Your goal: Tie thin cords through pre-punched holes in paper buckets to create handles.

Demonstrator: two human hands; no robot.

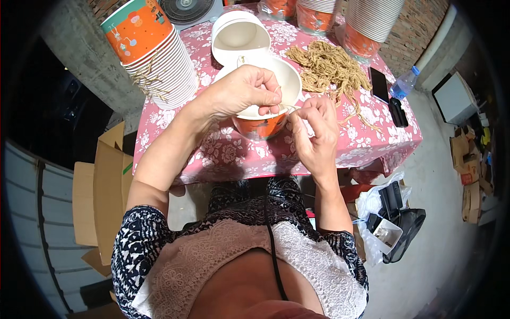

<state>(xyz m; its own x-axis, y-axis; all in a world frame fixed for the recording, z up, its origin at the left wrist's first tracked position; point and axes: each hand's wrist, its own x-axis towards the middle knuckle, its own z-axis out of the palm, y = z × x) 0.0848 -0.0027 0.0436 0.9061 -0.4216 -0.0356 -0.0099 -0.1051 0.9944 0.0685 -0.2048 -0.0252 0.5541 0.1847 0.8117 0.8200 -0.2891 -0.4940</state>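
In front of me at the table's near side stands an orange paper bucket (257,129) with a white inside. Over its rim my left hand (247,91) is closed, thumb and fingertips pinching a thin pale cord (291,107). Just right of the bucket, my right hand (317,130) has its thumb and fingers pressed together at the cord too. Whether the cord passes through the bucket's wall is hidden by my fingers. To the right behind the bucket lies a heap of tan twine (329,66), with loose strands trailing toward the table's right side.
A tall stack of paper buckets (154,58), strands hanging from it, rises at the left. Behind the bucket lies a tipped white container (241,42). More bucket stacks (372,24), a phone (379,85), a bottle (405,82) and a black case (397,111) occupy the right.
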